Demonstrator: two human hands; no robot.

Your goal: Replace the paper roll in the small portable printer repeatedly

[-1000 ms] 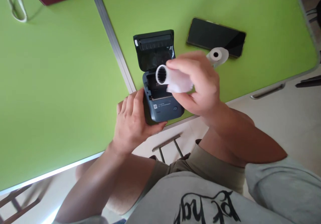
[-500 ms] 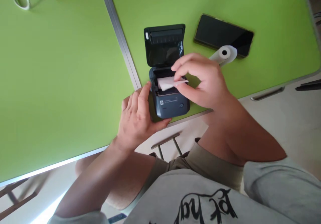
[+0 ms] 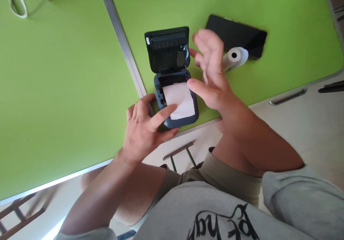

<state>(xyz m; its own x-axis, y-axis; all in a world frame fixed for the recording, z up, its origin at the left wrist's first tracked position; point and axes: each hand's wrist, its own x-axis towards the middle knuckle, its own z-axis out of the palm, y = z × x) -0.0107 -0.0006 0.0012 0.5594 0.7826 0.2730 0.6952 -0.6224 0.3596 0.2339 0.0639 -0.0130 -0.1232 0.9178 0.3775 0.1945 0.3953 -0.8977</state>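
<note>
Locate green counter (image 3: pixel 67 89) first, supporting all items in use. Next, identify compact printer (image 3: pixel 188 121), set close to the counter's front edge, lid (image 3: pixel 169 55) swung back and open. Check left hand (image 3: pixel 142 127): fingers curled against the printer's left side, thumb along its near edge, gripping the corner. Check right hand (image 3: pixel 214 75): fingers spread wide beside the lid, nothing visibly held; thumb contact with the printer not determinable. Note phone (image 3: pixel 236 35), partly behind the right hand, and spare roll (image 3: pixel 229 60), just beside that hand. Finally, inspect white paper strip (image 3: pixel 180 96): laid across the printer, free end toward the front, pinned under the left index fingertip. By judgement, count as done: paper placed, end led forward. Count as left: lid closure. Not verifiable: seating beneath the strip.
</note>
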